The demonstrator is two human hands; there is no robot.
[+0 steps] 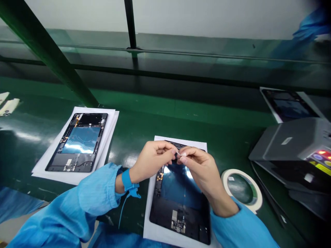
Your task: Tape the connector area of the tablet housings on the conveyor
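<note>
My left hand (157,157) and my right hand (198,167) meet fingertip to fingertip over an opened tablet (181,196). Pinched between them is a small whitish strip (178,151), perhaps a piece of tape, mostly covered by the fingers. Thumb and index finger are closed on both hands. Under them the tablet lies on white sheets (148,225), its inner side up, showing a shiny dark panel and a small circuit board near the close end. My hands hide its far part. A blue wrist strap (127,181) circles my left wrist.
A second opened tablet (77,144) lies on paper to the left. At right are a roll of cream tape (256,189), a grey machine (287,144) with lit buttons and a thin dark tool (274,203). Another tablet (292,105) sits behind. A green post (51,51) slants down at left.
</note>
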